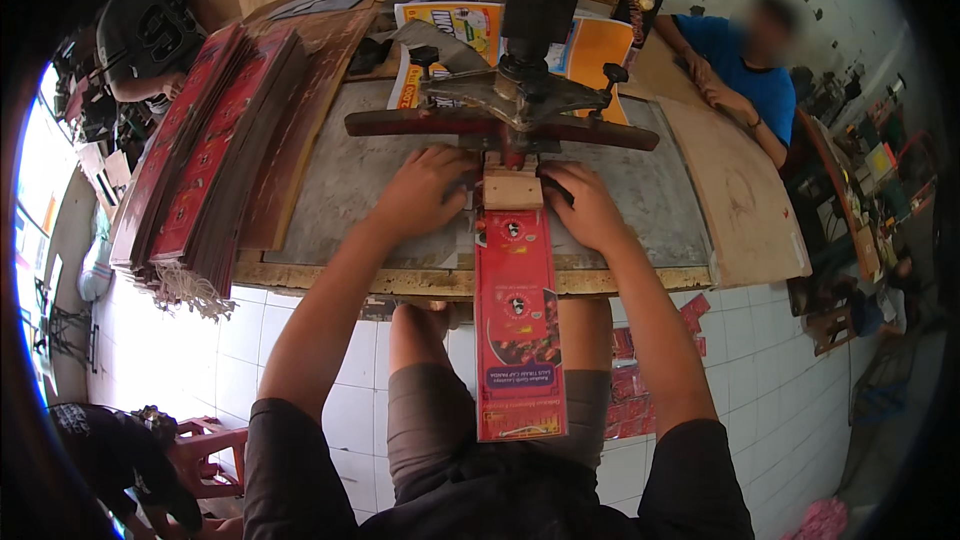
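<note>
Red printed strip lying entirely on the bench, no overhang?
No, the red printed strip runs out past the front edge of the bench, most of its visible length lying beyond it.

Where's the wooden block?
The block is just right of centre in the head view, between left hand and right hand, at the far end of the red strip.

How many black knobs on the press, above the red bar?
2. The left knob stands left of the press column, beyond the left hand. The right knob stands right of it, beyond the right hand. Any behind the column would be hidden.
</note>
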`<state>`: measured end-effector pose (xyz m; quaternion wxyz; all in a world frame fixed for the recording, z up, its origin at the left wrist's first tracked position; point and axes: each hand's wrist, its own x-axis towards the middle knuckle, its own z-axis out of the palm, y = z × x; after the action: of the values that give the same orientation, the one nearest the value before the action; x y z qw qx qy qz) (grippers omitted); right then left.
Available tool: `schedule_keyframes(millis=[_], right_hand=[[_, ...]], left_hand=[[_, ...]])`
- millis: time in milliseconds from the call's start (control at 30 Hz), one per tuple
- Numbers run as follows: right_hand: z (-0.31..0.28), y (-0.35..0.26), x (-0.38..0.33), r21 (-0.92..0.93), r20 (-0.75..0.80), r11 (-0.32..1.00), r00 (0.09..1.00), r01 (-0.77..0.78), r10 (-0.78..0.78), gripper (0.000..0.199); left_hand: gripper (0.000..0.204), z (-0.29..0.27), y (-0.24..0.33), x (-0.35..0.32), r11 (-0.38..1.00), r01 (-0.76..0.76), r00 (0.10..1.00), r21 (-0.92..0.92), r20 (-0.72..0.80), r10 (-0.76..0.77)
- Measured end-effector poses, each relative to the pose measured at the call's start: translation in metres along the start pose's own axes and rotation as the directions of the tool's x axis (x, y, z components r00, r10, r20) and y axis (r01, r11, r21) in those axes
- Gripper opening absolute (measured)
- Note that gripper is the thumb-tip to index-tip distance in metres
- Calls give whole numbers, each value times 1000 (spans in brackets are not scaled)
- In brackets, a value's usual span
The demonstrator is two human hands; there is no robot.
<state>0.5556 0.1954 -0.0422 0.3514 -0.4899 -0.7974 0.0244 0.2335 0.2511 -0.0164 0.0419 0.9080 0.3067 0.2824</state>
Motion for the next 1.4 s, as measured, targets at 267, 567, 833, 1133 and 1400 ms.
schedule_keyframes(millis=[267, 567, 833, 1133, 1400], right_hand=[[-2, -4, -2, 10, 15, 1000, 1000, -11, 11, 36], [-1, -6, -3, -77, 28, 997, 999, 17, -15, 37], [-2, -8, -2, -106, 51, 994, 999, -1, 6, 37], [-2, -8, -3, -103, 58, 995, 998, -10, 16, 39], [-2, -7, -3, -122, 58, 992, 998, -11, 18, 39]], left_hand=[[44, 12, 0, 0, 998, 17, 1000, -54, 16, -17], [47, 12, 0, -1, 1000, 1, 1000, -4, 7, -1], [48, 18, -5, -2, 1000, -10, 1000, 29, 1, 10], [50, 18, -4, -3, 999, 2, 1000, 38, 17, -3], [49, 20, -5, -2, 1000, 3, 1000, 23, 17, -3]])
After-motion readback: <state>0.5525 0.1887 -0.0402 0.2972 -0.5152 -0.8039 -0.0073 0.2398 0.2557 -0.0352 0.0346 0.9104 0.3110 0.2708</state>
